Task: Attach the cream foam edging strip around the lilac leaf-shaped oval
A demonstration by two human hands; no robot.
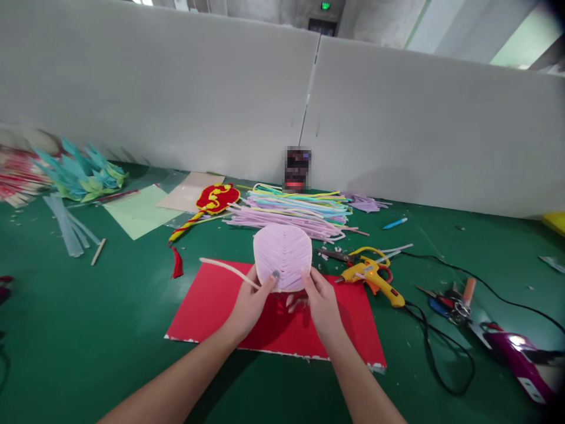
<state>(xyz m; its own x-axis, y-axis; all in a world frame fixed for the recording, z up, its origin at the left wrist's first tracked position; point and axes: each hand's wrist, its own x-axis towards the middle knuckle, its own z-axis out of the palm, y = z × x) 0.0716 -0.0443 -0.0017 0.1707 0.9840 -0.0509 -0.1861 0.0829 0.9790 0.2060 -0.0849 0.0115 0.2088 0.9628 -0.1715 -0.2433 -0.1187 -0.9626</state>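
Observation:
Between both hands I hold a lilac fan-shaped panel (pixel 283 253) made of pipe cleaners laid in a chevron, with a pale cream edge. My left hand (pixel 255 293) grips its lower left, thumb on the front. My right hand (pixel 318 294) pinches the lower right edge, thumb in front and fingers behind. A pale pipe cleaner (pixel 225 268) sticks out leftward from beside my left hand. Below lies a red board (pixel 212 306) with worn white edges. A yellow hot glue gun (pixel 373 278) rests at the board's right, beside dark-bladed scissors (pixel 338 255).
Behind the panel lies a pile of pastel pipe cleaners (pixel 295 209). A red and yellow fan (pixel 216 199) with a tassel sits left of it. Rightward are a black cord (pixel 430 353), keys (pixel 459 309) and a purple tool (pixel 516 356). A grey partition (pixel 176 94) borders the green table (pixel 132 294).

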